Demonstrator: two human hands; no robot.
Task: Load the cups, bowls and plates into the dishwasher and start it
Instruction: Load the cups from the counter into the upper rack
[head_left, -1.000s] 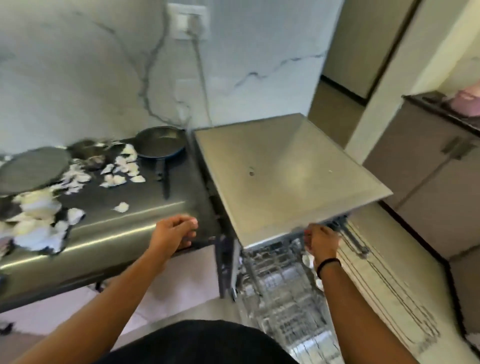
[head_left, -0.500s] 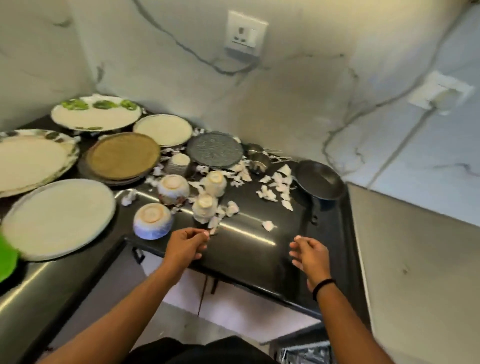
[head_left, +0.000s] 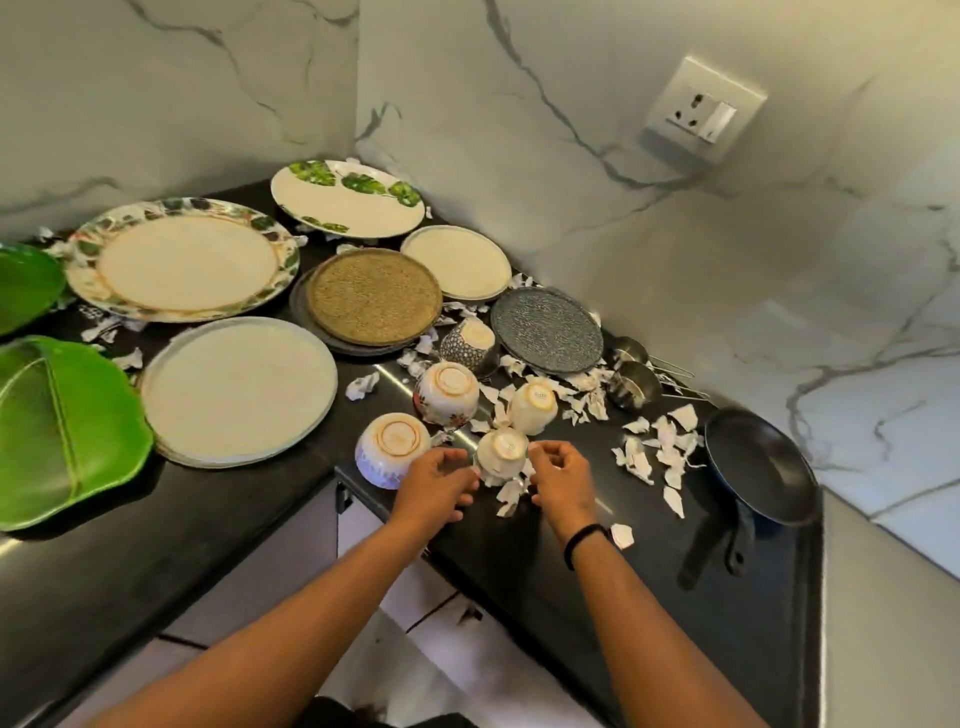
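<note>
Clearly the loading has barely begun: every plate, bowl and cup sits on the tabletop (head_left: 270, 525). Both hands, left hand (head_left: 434, 486) and right hand (head_left: 563, 480), curl their fingers around the near upturned cup (head_left: 501, 453), ready to lift.

Both hands close around an upturned white cup (head_left: 501, 451) near the black countertop's (head_left: 649, 587) front edge: left hand (head_left: 435, 486) on one side, right hand (head_left: 562, 480) on the other. An upturned bowl (head_left: 390, 449) sits just beside it, among torn paper scraps (head_left: 657, 454).
</note>
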